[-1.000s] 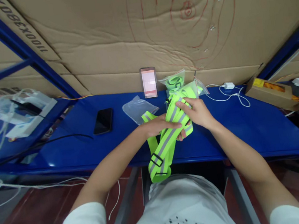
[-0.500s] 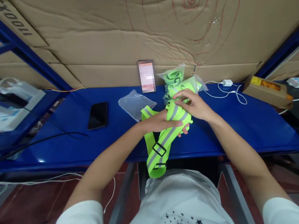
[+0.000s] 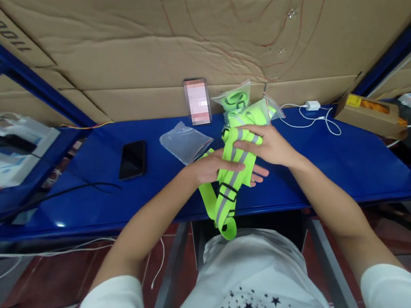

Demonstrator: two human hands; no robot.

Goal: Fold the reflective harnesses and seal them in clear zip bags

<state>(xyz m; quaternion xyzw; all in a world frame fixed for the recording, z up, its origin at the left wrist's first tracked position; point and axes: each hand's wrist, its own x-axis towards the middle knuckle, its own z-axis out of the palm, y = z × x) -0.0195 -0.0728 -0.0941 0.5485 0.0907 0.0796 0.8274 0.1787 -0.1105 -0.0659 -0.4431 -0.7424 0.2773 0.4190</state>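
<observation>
A neon-green reflective strap (image 3: pixel 235 169) with grey stripes and black slide buckles is gathered in both my hands above the table's front part. My left hand (image 3: pixel 213 167) holds it from below, thumb across the top and fingertips showing past its right side. My right hand (image 3: pixel 265 142) is closed on the upper folds. A loop of the strap hangs past the table edge toward my shirt. Just behind my hands lie clear bags with more green straps (image 3: pixel 238 98). To the left is a flat clear plastic bag (image 3: pixel 185 142) with no strap in it.
A black phone (image 3: pixel 132 160) lies on the blue table (image 3: pixel 174 200). Against the cardboard wall (image 3: pixel 117 59) leans a phone with a blurred screen (image 3: pixel 197 101). At right are a white charger with cable (image 3: pixel 312 105) and an open cardboard box (image 3: pixel 372 116). Power strips and cables (image 3: pixel 19 151) crowd the left.
My right hand has moved slightly down and drawn the upper strap folds over to the right. The hanging loop has swung to the right and become narrower. The view has shifted slightly.
</observation>
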